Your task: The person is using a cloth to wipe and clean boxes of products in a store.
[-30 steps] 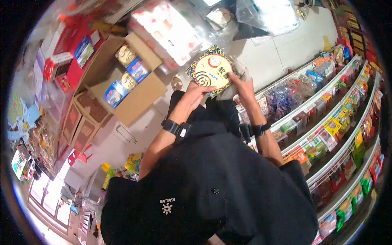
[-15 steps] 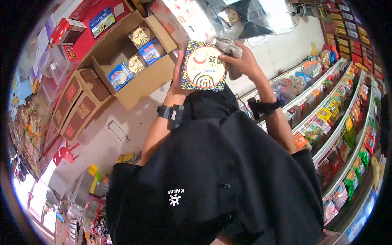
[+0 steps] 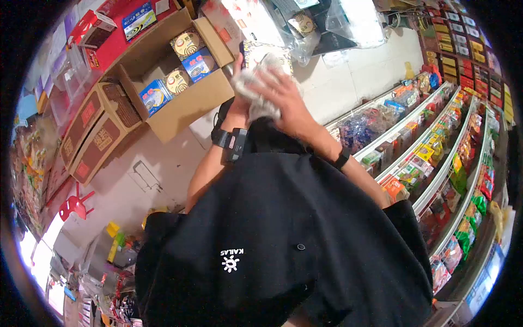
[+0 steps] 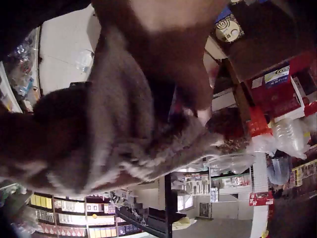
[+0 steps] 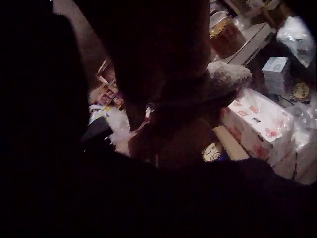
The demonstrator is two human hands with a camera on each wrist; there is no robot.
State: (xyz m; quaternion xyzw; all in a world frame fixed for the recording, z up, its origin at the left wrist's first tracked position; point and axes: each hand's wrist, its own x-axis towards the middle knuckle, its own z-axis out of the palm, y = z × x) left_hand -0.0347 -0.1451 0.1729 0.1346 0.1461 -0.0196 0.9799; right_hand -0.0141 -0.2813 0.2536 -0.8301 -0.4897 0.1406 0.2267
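A square mosquito coil box (image 3: 267, 52), cream with a dark patterned border, is held up in front of the body in the head view. My left hand (image 3: 236, 113) grips it by its left side. With my right hand (image 3: 287, 103) I hold a grey-white cloth (image 3: 253, 84) across the box's near part, hiding most of its printed face. In the left wrist view the cloth (image 4: 121, 114) fills the middle, beside the left hand (image 4: 185, 59). The right wrist view is dark, with the cloth (image 5: 228, 75) bunched beyond the hand.
An open carton (image 3: 190, 103) at the left holds several mosquito coil boxes (image 3: 188, 43). Closed brown cartons (image 3: 90, 136) stand beside it. A plastic-wrapped white pack (image 3: 253, 22) lies ahead. Shelves of packaged goods (image 3: 414, 155) run along the right. A red stool (image 3: 76, 206) stands lower left.
My right hand has swung left with the cloth, from the box's right edge to over its face. Earlier, the box turned upright in my hands, and my left hand shifted to its left side.
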